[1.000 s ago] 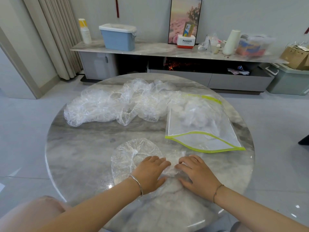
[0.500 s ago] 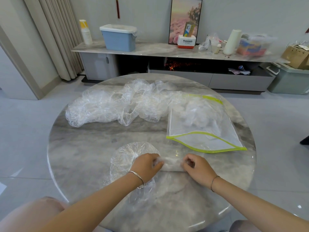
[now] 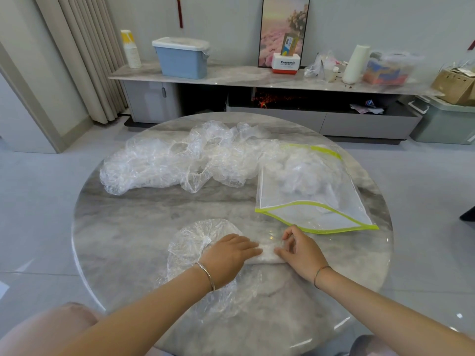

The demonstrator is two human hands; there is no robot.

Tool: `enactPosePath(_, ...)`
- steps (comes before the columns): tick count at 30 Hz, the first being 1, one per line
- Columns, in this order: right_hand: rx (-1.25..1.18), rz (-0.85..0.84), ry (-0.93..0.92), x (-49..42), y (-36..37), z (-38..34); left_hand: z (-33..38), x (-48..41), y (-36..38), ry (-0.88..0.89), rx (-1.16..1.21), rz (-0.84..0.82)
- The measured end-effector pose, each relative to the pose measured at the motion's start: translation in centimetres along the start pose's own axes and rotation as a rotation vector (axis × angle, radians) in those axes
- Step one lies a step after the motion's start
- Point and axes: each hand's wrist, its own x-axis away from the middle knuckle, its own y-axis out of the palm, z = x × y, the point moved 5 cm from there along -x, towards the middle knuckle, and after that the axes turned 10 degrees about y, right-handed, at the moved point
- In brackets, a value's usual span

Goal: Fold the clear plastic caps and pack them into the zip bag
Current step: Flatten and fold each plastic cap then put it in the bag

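Only readable writing: "Panasonic" on one white-red box [image 3: 286, 63], far beyond the fingers. One cap [image 3: 191, 242] lies on the table [image 3: 128, 222] — left hand [image 3: 228, 255] presses it, fingers straight and together; right hand [image 3: 300, 254] pinches its folded strip, fingers curled. One zip bag [image 3: 344, 201], mouth agape, sits just beyond the right fingertips, crumpled caps inside. Pile [image 3: 164, 163] well beyond the left fingertips — uncountable.
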Motion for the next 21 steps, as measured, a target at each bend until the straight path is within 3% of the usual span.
enactPosePath(6, 0.411, 0.231, -0.708, 2.6, -0.5, -5.0, 0.2, 0.6, -0.6, -0.08, 0.086, -0.047)
enactPosePath(8, 0.521, 0.219, -0.805, 3.2, 0.3, -5.2, 0.1, 0.7, -0.1, -0.108, 0.124, -0.108)
enactPosePath(11, 0.622, 0.177, -0.757, 3.1, 1.2, -4.5, 0.1, 0.5, 0.0, -0.174, 0.131, -0.139)
enactPosePath(16, 0.628, 0.207, -0.639, 2.3, 1.5, -4.5, 0.2, 0.2, -1.3, -0.314, 0.186, 0.055)
enactPosePath(21, 0.542, 0.174, -0.584, 2.2, 0.8, -4.6, 0.5, 0.1, -1.3, -0.19, 0.191, 0.114)
